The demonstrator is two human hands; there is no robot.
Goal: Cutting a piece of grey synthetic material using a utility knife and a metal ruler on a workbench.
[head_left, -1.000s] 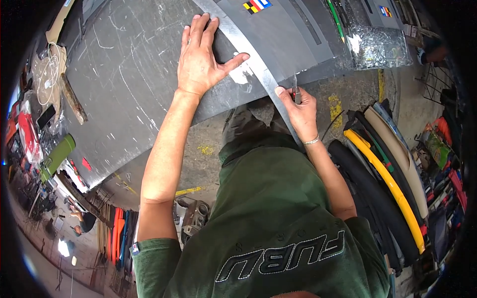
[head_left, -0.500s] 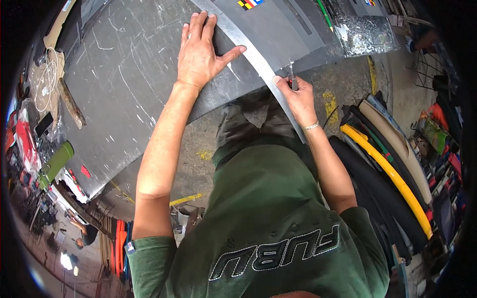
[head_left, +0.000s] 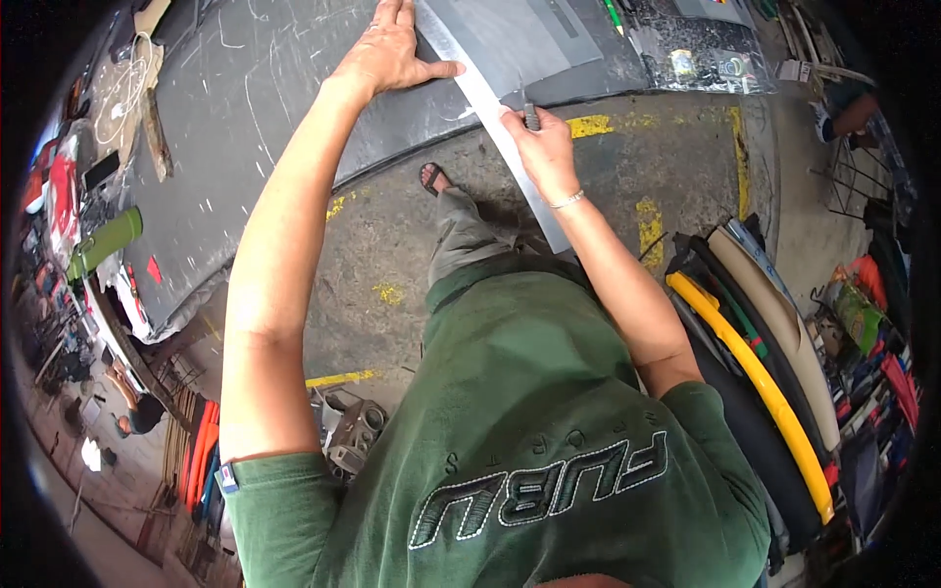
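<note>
A long metal straightedge (head_left: pixel 487 106) lies across the dark worktable and sticks out past its near edge toward my body. My left hand (head_left: pixel 384 57) is spread flat at its far part, with the thumb on the metal and the fingertips close to the picture's upper rim. Closed around a utility knife (head_left: pixel 531 118), my right hand (head_left: pixel 547 157) is at the table's near edge, its thumb touching the straightedge. The knife's blade is hard to make out. To the right of the straightedge lies a grey sheet (head_left: pixel 490 41).
The scratched dark worktable (head_left: pixel 211 103) fills the upper left. A clear plastic packet (head_left: pixel 701 59) and a green pencil-like stick (head_left: pixel 614 14) lie at the far right. Long rolls, one yellow (head_left: pixel 750 382), stand on my right. A green roll (head_left: pixel 106 242) is at the left edge.
Both hands now appear higher and farther left in the picture, as does the straightedge. The table's near edge has shifted up too, and a sandalled foot has come into view.
</note>
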